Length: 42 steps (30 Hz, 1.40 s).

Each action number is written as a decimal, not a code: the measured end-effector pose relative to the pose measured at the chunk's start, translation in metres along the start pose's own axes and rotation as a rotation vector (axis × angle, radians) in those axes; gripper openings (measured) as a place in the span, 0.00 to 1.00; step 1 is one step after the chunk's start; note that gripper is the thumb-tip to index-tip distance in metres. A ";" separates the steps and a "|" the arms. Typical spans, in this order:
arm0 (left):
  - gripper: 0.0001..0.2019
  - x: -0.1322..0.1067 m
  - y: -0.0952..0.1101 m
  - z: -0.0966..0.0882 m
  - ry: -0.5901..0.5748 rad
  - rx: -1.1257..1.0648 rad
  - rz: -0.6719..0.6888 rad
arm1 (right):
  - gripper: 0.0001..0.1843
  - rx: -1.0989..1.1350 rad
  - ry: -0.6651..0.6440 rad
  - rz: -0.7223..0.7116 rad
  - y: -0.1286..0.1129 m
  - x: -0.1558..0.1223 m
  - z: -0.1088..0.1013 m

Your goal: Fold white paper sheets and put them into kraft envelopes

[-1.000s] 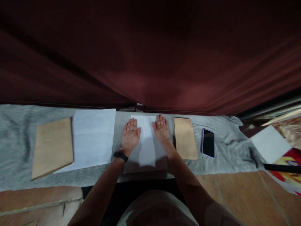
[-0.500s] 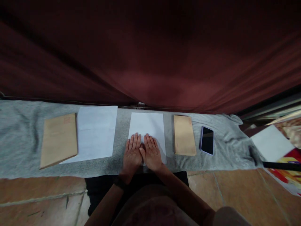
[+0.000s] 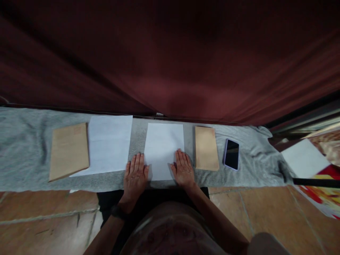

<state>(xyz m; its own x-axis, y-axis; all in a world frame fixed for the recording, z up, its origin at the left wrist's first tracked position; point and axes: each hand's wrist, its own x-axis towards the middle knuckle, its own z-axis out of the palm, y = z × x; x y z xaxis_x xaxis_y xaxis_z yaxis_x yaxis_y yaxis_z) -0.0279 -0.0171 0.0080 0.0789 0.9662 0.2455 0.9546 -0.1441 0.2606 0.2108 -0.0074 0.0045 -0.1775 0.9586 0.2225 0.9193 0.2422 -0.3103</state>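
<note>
Taking the small white sheet [image 3: 164,147] as the middle of the dial, it lies flat on the cloth-covered surface [image 3: 21,152], straight ahead of the person. The left hand [image 3: 136,177] rests palm down toward 7 to 8 o'clock, mostly on the grey cloth, its thumb at the sheet's edge. The right hand [image 3: 183,171] rests palm down toward 4 to 5 o'clock, lying across the opposite edge, thumb and nearest fingers over the paper. The grip of both hands is released: fingers straight, nothing pinched or clasped.

At 9 o'clock lies a wide white sheet [image 3: 110,141], and beyond it a large brown envelope [image 3: 69,150] overlaps its lower outer corner. Whether the left little finger touches that wide sheet, I cannot tell. At 3 o'clock lies a narrow brown envelope [image 3: 206,148], with a phone [image 3: 232,154] past it. A dark red curtain [image 3: 170,71] hangs at 12 o'clock.

The step in hand looks like steadying or smoothing the small sheet. From this pose, the next move calls for light, even pressure; lifting would first need fingertips under an edge.
</note>
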 end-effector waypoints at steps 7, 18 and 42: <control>0.33 -0.010 0.003 -0.010 0.076 0.052 -0.059 | 0.35 -0.081 0.069 -0.010 0.012 -0.016 -0.005; 0.29 -0.020 0.061 0.013 -0.111 0.029 0.359 | 0.35 -0.008 0.003 -0.176 -0.014 -0.032 -0.004; 0.28 -0.014 0.019 -0.020 -0.217 0.196 0.365 | 0.38 -0.050 -0.093 -0.242 0.026 -0.045 -0.028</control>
<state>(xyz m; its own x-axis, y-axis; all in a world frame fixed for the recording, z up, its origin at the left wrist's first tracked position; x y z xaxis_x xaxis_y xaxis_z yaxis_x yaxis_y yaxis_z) -0.0165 -0.0379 0.0279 0.4580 0.8852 0.0820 0.8879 -0.4600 0.0067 0.2523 -0.0486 0.0124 -0.4239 0.8837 0.1985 0.8618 0.4610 -0.2115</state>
